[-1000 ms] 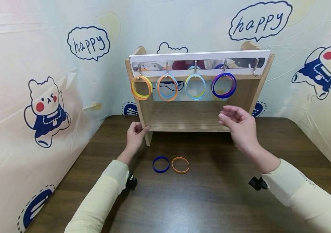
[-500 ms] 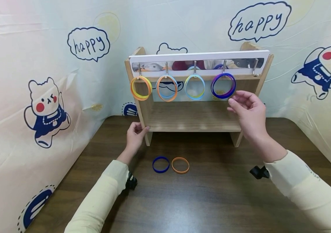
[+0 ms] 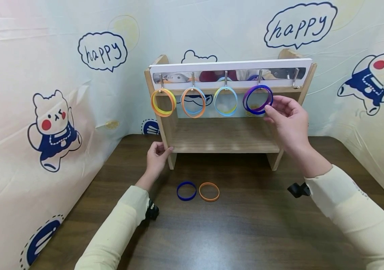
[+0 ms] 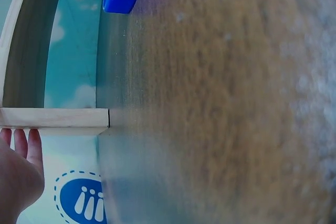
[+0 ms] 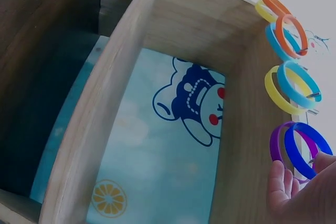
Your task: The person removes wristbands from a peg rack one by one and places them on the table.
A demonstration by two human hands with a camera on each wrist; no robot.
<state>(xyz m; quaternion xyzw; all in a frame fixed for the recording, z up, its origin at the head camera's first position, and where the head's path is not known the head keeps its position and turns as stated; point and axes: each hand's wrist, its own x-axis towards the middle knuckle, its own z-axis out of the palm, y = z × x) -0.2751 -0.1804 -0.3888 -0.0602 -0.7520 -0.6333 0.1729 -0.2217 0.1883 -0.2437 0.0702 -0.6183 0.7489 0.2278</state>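
My right hand (image 3: 290, 122) pinches the right side of a blue silicone wristband (image 3: 257, 112), which hangs with a purple wristband (image 3: 245, 101) on the fourth hook (image 3: 260, 76) of a wooden rack (image 3: 225, 141). In the right wrist view, the thumb lies on the blue wristband (image 5: 295, 153), and fingertips reach the purple wristband (image 5: 275, 145) behind it. My left hand (image 3: 156, 159) holds the rack's left side panel low down, thumb at the front edge. Its fingers (image 4: 34, 145) touch the panel's outer face in the left wrist view.
Yellow-orange (image 3: 156, 109), orange-light-blue (image 3: 183, 107) and light-blue-yellow wristbands (image 3: 236, 103) hang on the three left hooks. The far-right hook (image 3: 296, 78) holds none. A blue wristband (image 3: 186, 199) and an orange wristband (image 3: 209, 200) lie on the brown table (image 3: 192, 236).
My right hand has risen from below the fourth hook and taken hold of the blue wristband's right side. The purple one has shifted slightly left. My left hand stays put.
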